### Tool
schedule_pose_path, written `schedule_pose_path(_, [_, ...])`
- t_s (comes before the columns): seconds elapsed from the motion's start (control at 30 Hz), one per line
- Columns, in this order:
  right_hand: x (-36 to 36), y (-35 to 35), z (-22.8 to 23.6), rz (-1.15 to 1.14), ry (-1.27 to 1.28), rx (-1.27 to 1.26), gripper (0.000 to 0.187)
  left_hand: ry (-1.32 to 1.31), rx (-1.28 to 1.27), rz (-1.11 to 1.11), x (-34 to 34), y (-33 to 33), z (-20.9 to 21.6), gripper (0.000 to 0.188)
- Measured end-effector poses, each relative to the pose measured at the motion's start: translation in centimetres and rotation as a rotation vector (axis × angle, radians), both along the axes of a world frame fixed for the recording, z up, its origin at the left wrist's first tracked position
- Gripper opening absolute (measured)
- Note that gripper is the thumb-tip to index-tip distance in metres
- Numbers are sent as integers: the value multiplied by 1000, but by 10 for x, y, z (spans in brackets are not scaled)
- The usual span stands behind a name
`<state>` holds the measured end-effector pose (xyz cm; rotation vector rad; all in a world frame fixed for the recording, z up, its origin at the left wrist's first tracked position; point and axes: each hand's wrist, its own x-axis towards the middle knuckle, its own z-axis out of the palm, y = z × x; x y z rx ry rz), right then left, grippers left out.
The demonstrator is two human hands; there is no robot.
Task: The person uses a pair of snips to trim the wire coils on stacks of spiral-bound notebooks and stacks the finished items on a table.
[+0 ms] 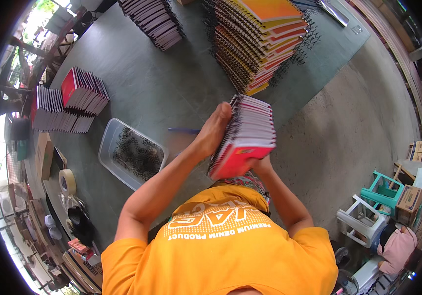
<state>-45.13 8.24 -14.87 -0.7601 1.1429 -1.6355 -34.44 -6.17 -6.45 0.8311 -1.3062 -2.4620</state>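
A thick stack of small spiral notebooks point(254, 125) with a red cover at the near end is held up between my two hands, over the table's near edge. My left hand point(214, 130) presses along the dark coil side, its thumb near the top of the stack. Around the lower near end, my right hand point(260, 164) grips the red cover, most of its fingers hidden behind the notebooks. To the left of the stack, a clear plastic tub point(104, 150) holds loose black coils point(137, 153). A blue pen-like thing point(184, 131) lies close to my left wrist.
Larger yellow-orange spiral notebooks point(257, 44) rise in a tall pile on the green table point(137, 73). Red-covered notebooks point(80, 93) stand at the left, and another row point(154, 22) sits at the back. Tape point(67, 182) lies at the left edge; stools point(361, 221) and a person point(398, 248) are at right.
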Motion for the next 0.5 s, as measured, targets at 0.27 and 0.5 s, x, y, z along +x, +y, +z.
schedule_pose_path(0.27, [0,36,38,228,-945,49,80,-671,-1352,-709,78,-29,33,65])
schedule_pose_path(0.5, [7,36,50,358,-1017,69,79,-924,-1494,-763,86,-20,2,68])
